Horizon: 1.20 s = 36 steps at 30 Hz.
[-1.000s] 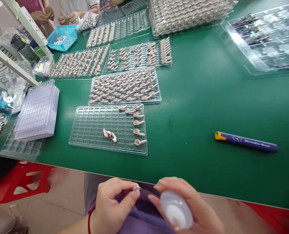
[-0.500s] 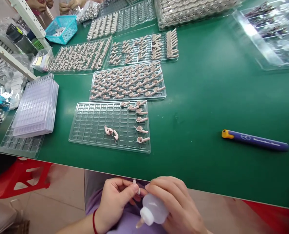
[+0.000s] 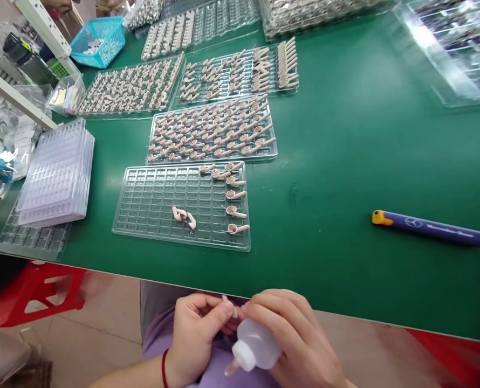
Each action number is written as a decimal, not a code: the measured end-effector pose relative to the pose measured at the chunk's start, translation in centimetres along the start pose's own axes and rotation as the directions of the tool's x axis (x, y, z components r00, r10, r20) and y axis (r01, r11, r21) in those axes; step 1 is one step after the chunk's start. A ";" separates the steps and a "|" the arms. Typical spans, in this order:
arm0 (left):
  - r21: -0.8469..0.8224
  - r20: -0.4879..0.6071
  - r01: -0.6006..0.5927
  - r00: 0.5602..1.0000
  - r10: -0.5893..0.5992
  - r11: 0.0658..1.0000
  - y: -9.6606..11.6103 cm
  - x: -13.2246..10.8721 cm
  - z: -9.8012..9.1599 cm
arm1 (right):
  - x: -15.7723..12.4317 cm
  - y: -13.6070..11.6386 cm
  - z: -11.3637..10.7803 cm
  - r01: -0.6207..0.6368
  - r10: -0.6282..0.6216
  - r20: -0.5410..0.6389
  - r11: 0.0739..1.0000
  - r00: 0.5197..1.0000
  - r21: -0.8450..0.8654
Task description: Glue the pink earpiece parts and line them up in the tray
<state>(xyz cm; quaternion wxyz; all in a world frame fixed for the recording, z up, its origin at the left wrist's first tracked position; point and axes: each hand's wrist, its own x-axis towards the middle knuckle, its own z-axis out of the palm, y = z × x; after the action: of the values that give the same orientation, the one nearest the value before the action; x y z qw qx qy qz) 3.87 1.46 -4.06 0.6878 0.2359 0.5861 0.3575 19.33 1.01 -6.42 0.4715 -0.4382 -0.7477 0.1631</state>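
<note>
My left hand (image 3: 197,328), with a red cord round the wrist, pinches a small whitish earbud shell (image 3: 234,312) between thumb and fingers, just below the table's front edge. Close beside it, my right hand (image 3: 299,337) is wrapped round a translucent squeeze bottle (image 3: 260,340) with a white cap. The bottle tilts, its narrow tip pointing down and left. Above the hands lies a clear compartment tray (image 3: 155,202). Along its right side and top right sit several pinkish earbud shells (image 3: 235,229) with fine wires, and two more shells (image 3: 184,215) lie near its middle.
Behind stand more trays of earbud shells (image 3: 211,132). A stack of clear trays (image 3: 54,172) is at the left, a blue basket (image 3: 98,43) at the back. A purple pen-shaped tool (image 3: 430,229) with a yellow end lies right. Red stools (image 3: 38,293) stand below the table.
The view has shifted slightly. The shell in my left hand tilts a little differently between the fingers; my right hand keeps its hold on the bottle.
</note>
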 end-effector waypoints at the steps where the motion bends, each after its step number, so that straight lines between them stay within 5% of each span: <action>1: -0.001 -0.005 -0.005 1.000 0.005 1.000 0.0 0.0 0.0 | 0.0 0.0 0.0 -0.003 0.003 0.003 1.000 1.000 0.000; 16: 0.162 0.120 -0.018 0.993 -0.002 0.987 1.7 0.1 -1.6 | 0.0 0.1 0.2 0.035 -0.036 -0.031 0.999 0.999 -0.037; 23: 0.469 0.114 -0.333 0.941 0.318 0.818 2.6 -1.2 -1.8 | 0.7 -0.3 0.0 0.031 -0.031 -0.098 1.000 0.995 -0.002; 31: 0.472 0.126 -0.406 0.910 0.396 0.783 3.0 -1.2 -1.4 | 1.1 -0.6 -0.4 0.017 -0.016 -0.151 1.000 0.988 0.007; 34: 0.508 0.184 -0.506 0.855 0.485 0.697 4.1 -0.8 -1.3 | 1.2 -0.1 -0.8 0.027 -0.026 -0.164 1.000 0.986 0.002; 36: 0.541 0.290 -0.624 0.768 0.571 0.565 5.6 0.3 -1.3 | 1.4 0.5 -1.3 0.031 -0.039 -0.183 0.999 0.982 -0.043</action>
<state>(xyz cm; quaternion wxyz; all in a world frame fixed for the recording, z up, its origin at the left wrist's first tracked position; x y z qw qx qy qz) 1.41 5.06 -0.34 0.4351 0.6425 0.5247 0.3501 20.45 2.26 -5.30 0.5326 -0.4474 -0.7117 0.0987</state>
